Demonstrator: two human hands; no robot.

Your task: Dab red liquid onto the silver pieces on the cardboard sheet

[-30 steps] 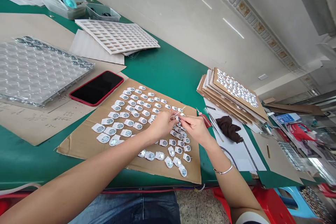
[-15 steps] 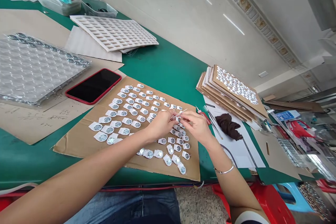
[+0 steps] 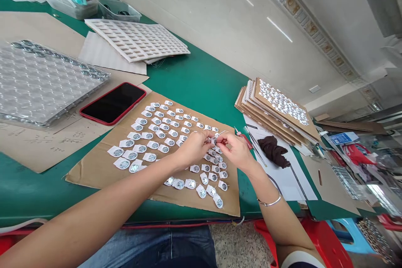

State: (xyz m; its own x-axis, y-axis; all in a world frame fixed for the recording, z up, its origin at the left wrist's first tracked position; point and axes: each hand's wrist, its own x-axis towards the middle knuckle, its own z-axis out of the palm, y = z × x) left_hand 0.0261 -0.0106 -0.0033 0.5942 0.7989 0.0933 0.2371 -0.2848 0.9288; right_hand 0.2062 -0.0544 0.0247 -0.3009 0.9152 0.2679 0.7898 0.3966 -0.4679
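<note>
My left hand (image 3: 194,150) is closed, its fingertips pinching a thin, pale metal tool (image 3: 220,133), perhaps tweezers, whose tip points toward my right hand. Thumb and fingers pressed together, my right hand (image 3: 237,153) holds a small round metal disc (image 3: 215,142) close to the left fingertips. Both hands hover over a brown cardboard sheet (image 3: 94,171). On it lie rows of white tabs (image 3: 134,167), each bearing a silvery disc; several near the right edge have thin wires sticking out. My fingers partly hide the held disc and the tool.
A red-cased phone (image 3: 113,104) and a clear blister tray (image 3: 34,88) lie left. White foam grids (image 3: 135,39) and plastic bins (image 3: 119,10) stand behind. To the right are a red tube (image 3: 245,140), a dark cloth (image 3: 273,150) and stacked cardboard sheets (image 3: 276,111).
My right fingers have closed in slightly on the small disc. Otherwise my hands stay almost in the same place, and the things on the table have not moved.
</note>
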